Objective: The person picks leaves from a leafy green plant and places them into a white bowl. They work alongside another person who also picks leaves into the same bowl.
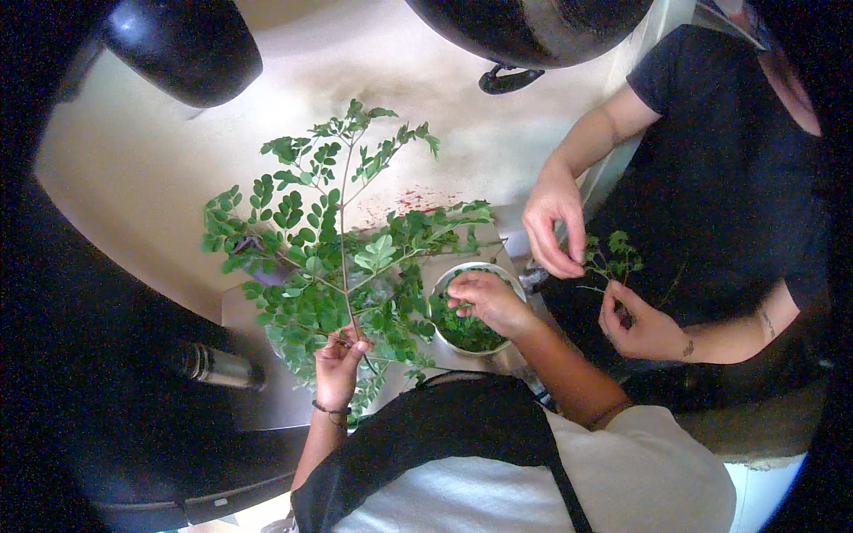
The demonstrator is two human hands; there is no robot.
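My left hand [341,366] grips the lower stem of a tall leafy branch [343,206], which looks like moringa with small rounded leaflets. The branch stands nearly upright in front of me. Above a round white bowl [516,278] is my right hand [490,300], its fingers curled; whether leaves are between them is hidden. Loose green leaves [474,333] lie inside the bowl. More cut leafy branches [440,226] are heaped behind and left of the bowl on a metal-looking table [256,406].
At my right, a person in a dark shirt [720,186] holds a small leafy sprig [616,256] between both hands. A metal flask or canister [223,366] is at the left. Dark pans [533,30] hang near the wall [300,60], which has red marks.
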